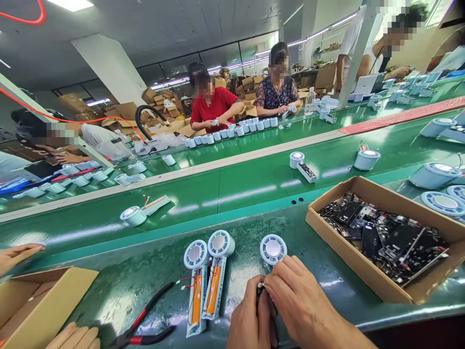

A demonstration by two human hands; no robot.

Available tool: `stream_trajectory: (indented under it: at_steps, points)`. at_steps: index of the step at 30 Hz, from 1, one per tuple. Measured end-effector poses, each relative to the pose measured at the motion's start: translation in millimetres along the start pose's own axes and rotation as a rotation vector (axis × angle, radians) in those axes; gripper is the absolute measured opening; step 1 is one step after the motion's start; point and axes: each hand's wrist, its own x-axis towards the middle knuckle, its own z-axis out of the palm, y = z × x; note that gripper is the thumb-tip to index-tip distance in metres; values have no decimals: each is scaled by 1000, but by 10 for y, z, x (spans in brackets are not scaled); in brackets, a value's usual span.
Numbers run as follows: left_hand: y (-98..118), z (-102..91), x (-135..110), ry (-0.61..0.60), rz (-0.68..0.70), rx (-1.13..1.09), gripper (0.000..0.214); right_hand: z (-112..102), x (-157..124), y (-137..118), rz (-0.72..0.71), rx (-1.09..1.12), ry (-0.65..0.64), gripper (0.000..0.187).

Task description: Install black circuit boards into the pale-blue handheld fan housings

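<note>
My left hand [250, 315] is closed around a small black circuit board [259, 289], mostly hidden by the fingers. Against its upper end, my right hand [303, 298] pinches with thumb and fingertips; a tiny pale part shows there, too small to name surely. Just beyond the knuckles lies a light-blue handheld fan [273, 248], its round head visible and its lower part hidden by my hands. To the left, two more fans [195, 254] [219, 242] lie side by side, handles uncovered, showing orange batteries and thin red wires with white connectors.
Red-and-black pliers [141, 317] lie at left. A cardboard box [358, 259] of black circuit boards stands at right, another box [54, 308] at left near a co-worker's hands [74, 338]. Fans [133, 216] sit on the green conveyor belt [232, 189]; people work across it.
</note>
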Motion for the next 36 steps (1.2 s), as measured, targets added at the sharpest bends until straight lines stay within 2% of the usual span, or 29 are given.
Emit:
stream_trajectory:
  at_steps: [5, 9, 11, 13, 15, 17, 19, 22, 25, 27, 32, 34, 36]
  points:
    - [-212, 91, -3, 98, 150, 116, 41, 19, 3, -39, 14, -5, 21, 26]
    - [-272, 97, 2, 136, 157, 187, 40, 54, 36, -94, 38, -35, 65, 27]
    - [-225, 66, 22, 79, 123, 101, 39, 4, 26, -71, 33, -27, 69, 28]
    - [-156, 33, 50, 0, 57, -76, 42, -111, -43, 11, 79, 32, 97, 27]
    - [-93, 8, 76, -32, -47, -263, 50, -258, -174, 136, 212, 71, 175, 23]
    - [-51, -6, 89, -41, -132, -350, 59, -372, -329, 255, 344, 38, 225, 23]
    - [-35, -10, 90, -58, -162, -354, 66, -405, -445, 320, 377, -4, 163, 25]
    - [-50, -8, 87, -40, -158, -358, 72, -325, -466, 314, 386, -26, 19, 38]
    - [-90, 0, 95, -11, -141, -384, 75, -252, -357, 285, 389, -5, -58, 27]
    - [-112, 10, 106, -8, -123, -404, 78, -262, -288, 281, 373, 61, -32, 27]
    - [-152, 53, 123, -20, -104, -474, 84, -287, -177, 193, 420, 326, 232, 17]
    - [-188, 71, 130, -30, -91, -490, 87, -217, -121, 115, 477, 507, 206, 20]
    - [-242, 87, 138, -37, -67, -498, 90, -124, -68, 48, 546, 649, 113, 20]
